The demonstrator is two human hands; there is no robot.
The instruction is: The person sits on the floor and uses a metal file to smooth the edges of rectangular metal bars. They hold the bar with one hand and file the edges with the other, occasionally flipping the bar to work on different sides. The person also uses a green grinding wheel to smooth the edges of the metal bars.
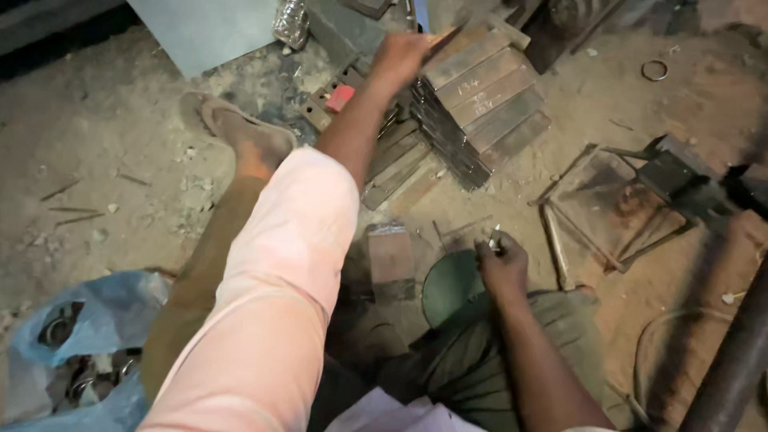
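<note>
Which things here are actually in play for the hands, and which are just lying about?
In play:
left hand on the top plate of the plate stack
right hand holding a white marker

Lying about:
blue bag
ring
metal frame
green disc

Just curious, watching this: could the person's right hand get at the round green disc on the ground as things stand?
Probably yes. The right hand, pinching a small white stick, hovers beside the green disc, with nothing lying between them.
</note>
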